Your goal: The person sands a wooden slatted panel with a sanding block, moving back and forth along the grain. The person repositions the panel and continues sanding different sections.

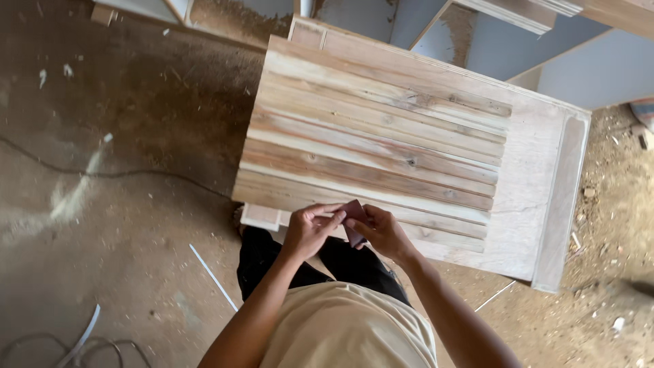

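Both hands grip a small reddish sandpaper sheet [354, 219] – left hand [310, 230] at 9 o'clock, right hand [383, 232] at 3. Fold it square before touching the slatted panel [381, 136] – fingers flat.

You have no packages, labels, signs or screens before you; nothing printed or lit shows anywhere in your view.

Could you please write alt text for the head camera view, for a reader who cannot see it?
Seen from above, a person's left hand and right hand together hold a small reddish-brown sheet at the near edge of a row of wooden slats lying on a plywood panel. Below is a dusty floor with a cable.
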